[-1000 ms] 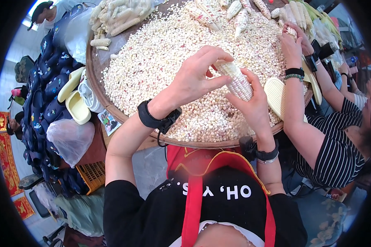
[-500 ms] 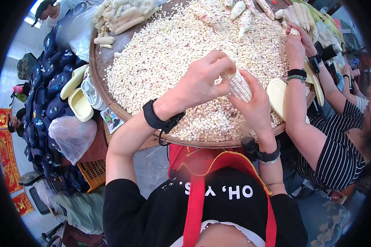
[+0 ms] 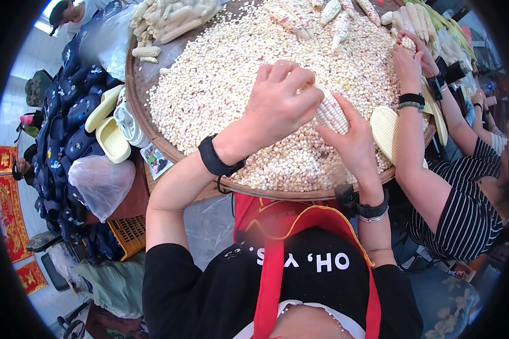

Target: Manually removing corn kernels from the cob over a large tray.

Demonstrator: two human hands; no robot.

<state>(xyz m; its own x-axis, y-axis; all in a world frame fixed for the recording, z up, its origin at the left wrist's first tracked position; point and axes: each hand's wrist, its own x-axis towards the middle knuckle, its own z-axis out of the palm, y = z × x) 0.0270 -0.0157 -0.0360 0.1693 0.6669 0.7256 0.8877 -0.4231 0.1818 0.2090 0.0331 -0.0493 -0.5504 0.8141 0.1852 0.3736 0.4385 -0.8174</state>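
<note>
Head view, and here's the corn cob [image 3: 332,116], pale with tight rows, held at a tilt over the near half of the round tray [image 3: 172,161]! The right hand [image 3: 353,138] has it gripped, thumb on one side, fingers wrapped round the other. Up at the cob's top end, the left hand [image 3: 280,101] leans in, fingers curled, knuckles up; its fingertips are hidden, so whether they pinch the cob I cannot tell. Below them both, loose kernels [image 3: 209,107] spread across the tray, white with flecks of red. Over at the far left edge sits a clear bag of cobs [image 3: 175,20], while more speckled cobs [image 3: 340,31] lie at the far side. On the right, a co-worker's hands [image 3: 407,59] close around a piece of corn, and left of the tray rest pale yellow slippers [image 3: 114,141].
</note>
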